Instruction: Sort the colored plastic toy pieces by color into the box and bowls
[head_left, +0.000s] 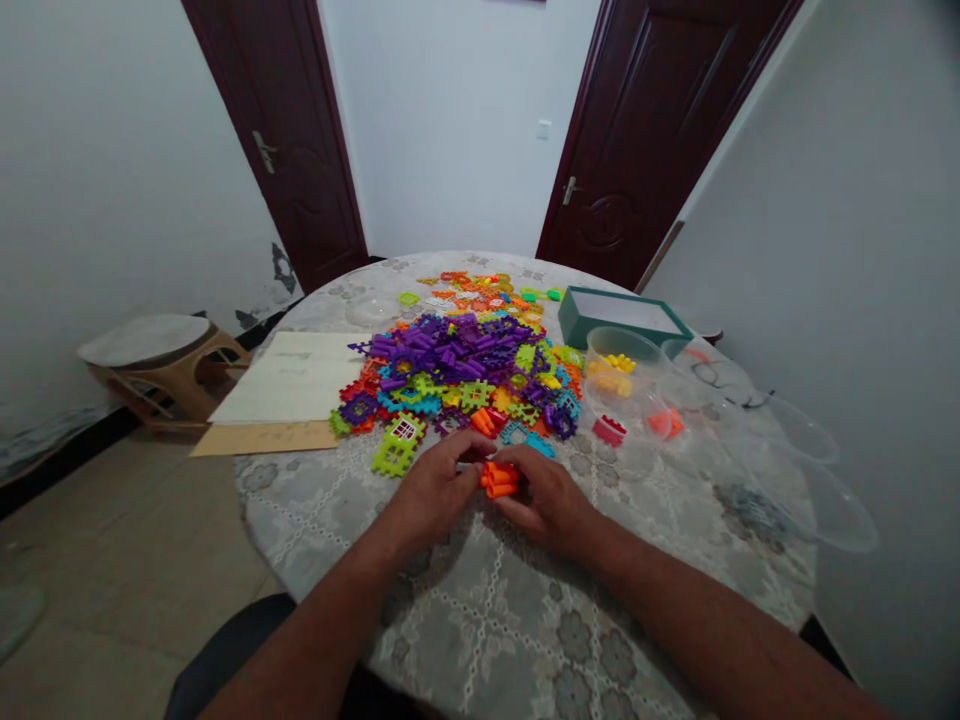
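Note:
Just above the near part of the table, a small bundle of orange plastic tubes [500, 479] sits between my two hands. My right hand [553, 492] is closed around its right side, thumb below and fingers above. The thumb and fingers of my left hand [439, 478] pinch at its left edge. Right behind my fingertips lie more orange tube pieces [484, 424] and a blue toothed piece [529, 437]. A lime green toothed plate [396, 445] lies left of my left hand.
A large pile of purple pieces [457, 350] and other colours covers the middle of the table. To the right stand clear plastic tubs [611, 350], a green box [626, 315] and a red piece [609, 431]. Paper sheets [277, 375] lie left. A wooden stool [161, 370] stands beyond.

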